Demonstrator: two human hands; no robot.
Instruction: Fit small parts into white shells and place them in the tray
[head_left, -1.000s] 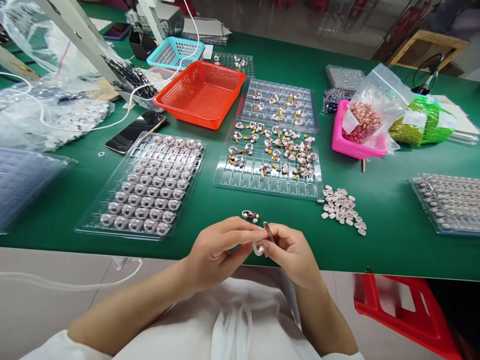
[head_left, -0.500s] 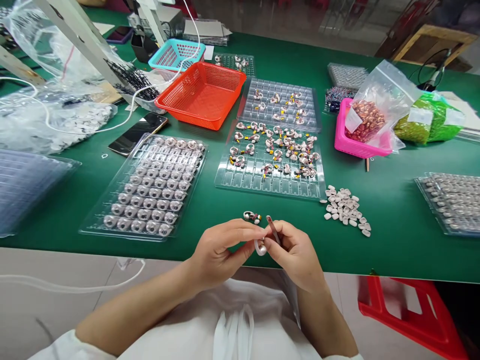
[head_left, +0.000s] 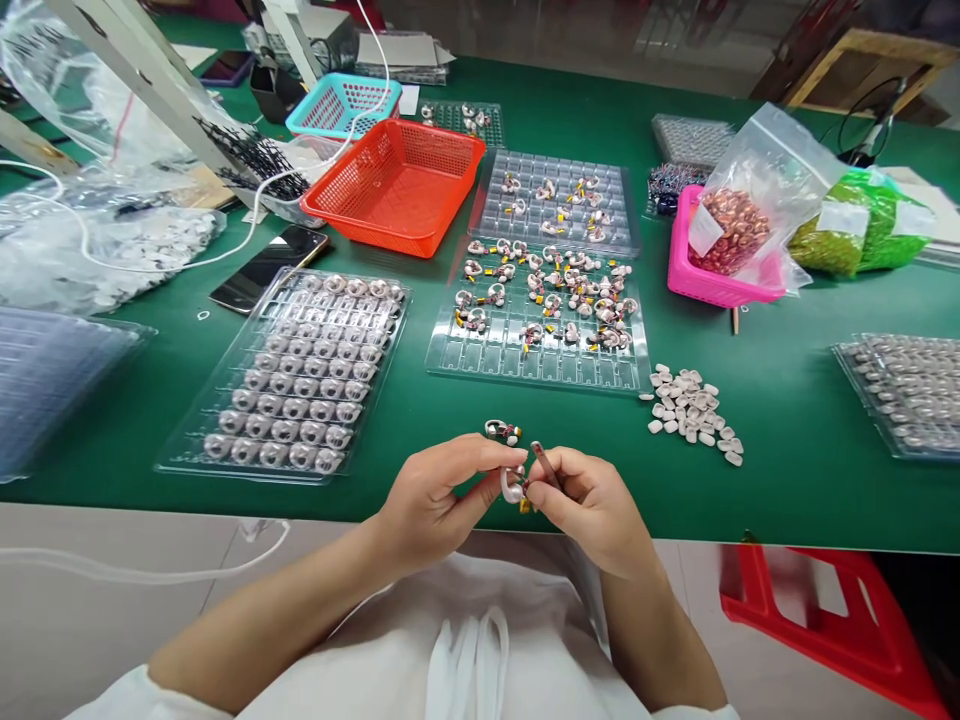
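My left hand point(head_left: 435, 495) pinches a white hook-shaped earphone piece point(head_left: 511, 490) between thumb and fingers at the table's front edge. A small yellow part point(head_left: 524, 506) hangs below it. My right hand point(head_left: 596, 505) is closed around metal tweezers point(head_left: 543, 458), whose blunt end points up and away; their tips are hidden. Its thumb and finger meet the right side of the earphone piece. Just beyond my hands, another hooked earphone piece point(head_left: 501, 431) with wires lies on the green table point(head_left: 420, 420).
A clear tray point(head_left: 480, 365) of wired earphone pieces lies ahead. To the left sits a tray of silvery shells point(head_left: 281, 400); to the right, a pile of small white caps point(head_left: 686, 405). Farther back are a red basket point(head_left: 390, 230), a phone point(head_left: 270, 268) and a pink basket point(head_left: 724, 290).
The earphone piece has turned and shifted slightly left in my fingers, and a yellow part now shows below it. My right hand keeps the tweezers. The camera view has moved slightly.
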